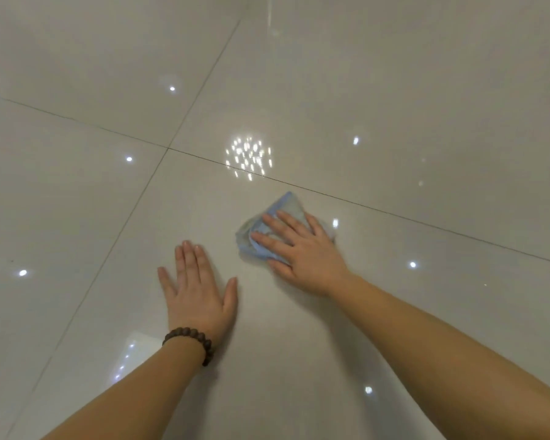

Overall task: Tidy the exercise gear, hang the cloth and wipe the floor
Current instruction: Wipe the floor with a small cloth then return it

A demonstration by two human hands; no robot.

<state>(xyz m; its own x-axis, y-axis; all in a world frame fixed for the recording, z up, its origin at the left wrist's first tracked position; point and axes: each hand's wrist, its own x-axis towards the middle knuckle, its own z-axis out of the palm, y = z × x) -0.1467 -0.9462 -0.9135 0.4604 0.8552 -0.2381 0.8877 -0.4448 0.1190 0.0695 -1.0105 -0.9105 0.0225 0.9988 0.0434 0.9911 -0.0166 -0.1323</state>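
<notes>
The crumpled light-blue and grey cloth point(278, 230) lies bunched on the glossy cream tiled floor point(394, 106), a little to the 2 o'clock side of the frame's centre, just below a dark grout line that runs across the tiles. The right hand point(302, 254) lies flat on top of it, fingers straight and slightly spread, pressing the cloth to the floor; folds of blue fabric show between and beyond the fingers toward 11 o'clock. Just beside it, toward 8 o'clock, the left hand point(197, 289) rests palm-down on the bare tile, fingers straight and close together, thumb held out to the side, holding nothing. A bracelet of dark brown wooden beads point(189, 342) circles the left wrist. Both bare forearms reach in from the lower edge. Bright points of reflected light dot the tiles.
</notes>
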